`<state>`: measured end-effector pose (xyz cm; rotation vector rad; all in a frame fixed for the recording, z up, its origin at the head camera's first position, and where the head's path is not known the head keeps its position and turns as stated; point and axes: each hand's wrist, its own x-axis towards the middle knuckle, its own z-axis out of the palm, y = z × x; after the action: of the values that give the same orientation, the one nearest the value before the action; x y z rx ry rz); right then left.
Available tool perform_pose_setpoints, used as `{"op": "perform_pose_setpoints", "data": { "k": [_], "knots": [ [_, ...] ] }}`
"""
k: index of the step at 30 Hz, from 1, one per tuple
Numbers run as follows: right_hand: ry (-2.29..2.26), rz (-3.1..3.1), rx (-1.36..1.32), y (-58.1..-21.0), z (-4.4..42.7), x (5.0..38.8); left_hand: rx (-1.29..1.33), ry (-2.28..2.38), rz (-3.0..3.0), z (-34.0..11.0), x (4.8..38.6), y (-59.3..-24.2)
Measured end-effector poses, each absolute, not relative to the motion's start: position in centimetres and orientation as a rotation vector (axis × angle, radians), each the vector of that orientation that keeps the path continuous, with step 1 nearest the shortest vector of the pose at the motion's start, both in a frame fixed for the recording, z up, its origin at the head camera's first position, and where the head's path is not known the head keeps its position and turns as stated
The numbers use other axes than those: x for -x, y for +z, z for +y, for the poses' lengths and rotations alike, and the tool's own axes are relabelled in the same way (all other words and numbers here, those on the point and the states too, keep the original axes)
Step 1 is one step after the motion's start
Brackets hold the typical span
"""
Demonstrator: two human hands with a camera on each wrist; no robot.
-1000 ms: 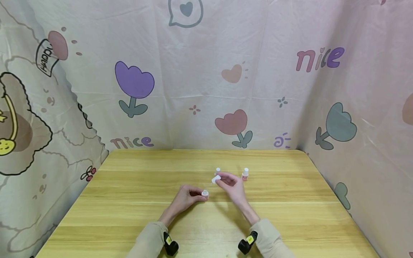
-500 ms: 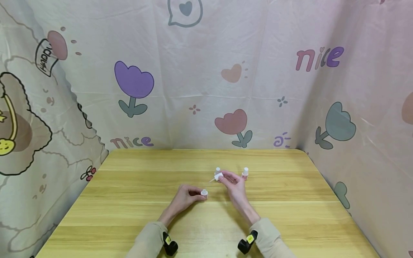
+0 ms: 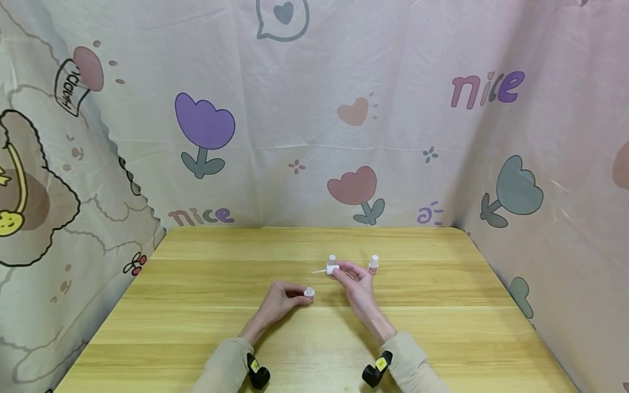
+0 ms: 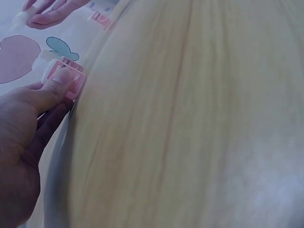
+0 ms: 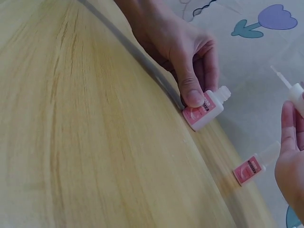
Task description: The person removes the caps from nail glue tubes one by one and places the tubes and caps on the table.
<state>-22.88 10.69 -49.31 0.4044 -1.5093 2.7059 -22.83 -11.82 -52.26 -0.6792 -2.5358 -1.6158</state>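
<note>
My left hand (image 3: pixel 279 303) pinches a small white bottle (image 3: pixel 309 293) with a pink label between thumb and fingers. In the right wrist view that bottle (image 5: pixel 204 112) stands on the table, its threaded neck uncapped. Raised to the right of it, my right hand (image 3: pixel 358 285) pinches a white cap (image 3: pixel 332 269) whose thin applicator points left in the head view. The right wrist view shows the applicator (image 5: pixel 281 77) clear of the bottle. In the left wrist view, my left hand's thumb lies across the label of the bottle (image 4: pixel 66 78).
Two capped bottles stand farther back on the wooden table (image 3: pixel 221 273): one bottle (image 3: pixel 332 259) just behind the cap in my right hand, the other bottle (image 3: pixel 373 265) behind and right of that hand. A printed cloth (image 3: pixel 295 109) hangs beyond the table's back edge.
My right hand has drawn the cap slightly right and back, and turned it so the applicator swings from pointing down-left to nearly level. My left hand and its bottle have shifted slightly left.
</note>
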Motion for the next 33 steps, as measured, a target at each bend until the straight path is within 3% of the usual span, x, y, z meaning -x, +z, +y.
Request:
{"op": "perform_pose_setpoints", "data": {
  "k": [33],
  "knots": [
    [2.811, -1.490, -0.377, -49.0, 10.5, 23.0, 0.588, -1.664, -2.555, -12.9, 22.9, -52.1]
  ]
}}
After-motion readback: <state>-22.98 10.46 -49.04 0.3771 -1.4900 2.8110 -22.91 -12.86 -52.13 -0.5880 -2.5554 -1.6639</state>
